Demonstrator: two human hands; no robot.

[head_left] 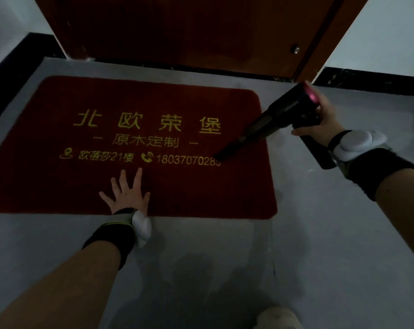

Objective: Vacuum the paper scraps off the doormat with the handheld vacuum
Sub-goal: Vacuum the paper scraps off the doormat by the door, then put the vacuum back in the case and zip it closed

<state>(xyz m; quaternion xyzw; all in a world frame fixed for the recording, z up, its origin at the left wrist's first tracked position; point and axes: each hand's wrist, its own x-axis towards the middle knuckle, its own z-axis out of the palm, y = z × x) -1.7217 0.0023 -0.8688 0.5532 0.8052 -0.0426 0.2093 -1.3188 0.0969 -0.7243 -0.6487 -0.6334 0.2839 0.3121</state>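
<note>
The right hand (324,124) grips the handle of a black vacuum (272,119), fingers curled round it, at the mat's right edge. The vacuum slants down and to the left from that hand, and its narrow nozzle tip rests on or just above the red mat (58,181), at the end of the yellow phone number printed there. A pink light glows at the vacuum's rear end, just beside the hand.

The left hand (126,193) lies flat on the mat near its front edge, fingers spread and straight, grasping nothing. It is well apart from the nozzle, to its left and nearer the camera. No scraps can be made out on the mat in this dim light.

Both wrists wear black bands with white pods. The mat lies on a grey floor (319,245) in front of a dark wooden door (177,32). White walls with black skirting stand on either side of the door.
</note>
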